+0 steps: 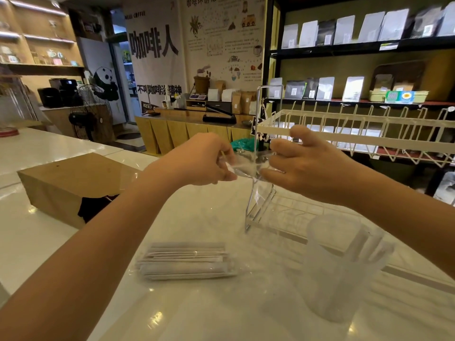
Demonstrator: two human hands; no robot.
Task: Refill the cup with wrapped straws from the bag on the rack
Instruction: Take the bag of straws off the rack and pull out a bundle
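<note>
My left hand (209, 159) and my right hand (302, 161) are raised side by side above the counter, both pinching a crumpled clear plastic bag (248, 163) stretched between them. A frosted translucent cup (342, 264) stands upright at the lower right with a few wrapped straws leaning inside. A bundle of grey paper-wrapped straws (187, 260) lies flat on the white counter below my hands, partly in clear film. The white wire rack (344, 134) stands just behind my right hand.
A brown paper bag (71, 183) lies on its side at the left of the white counter (49, 242). The rack's lower tier (283, 212) sits between the cup and my hands. Shelves of pouches fill the right background.
</note>
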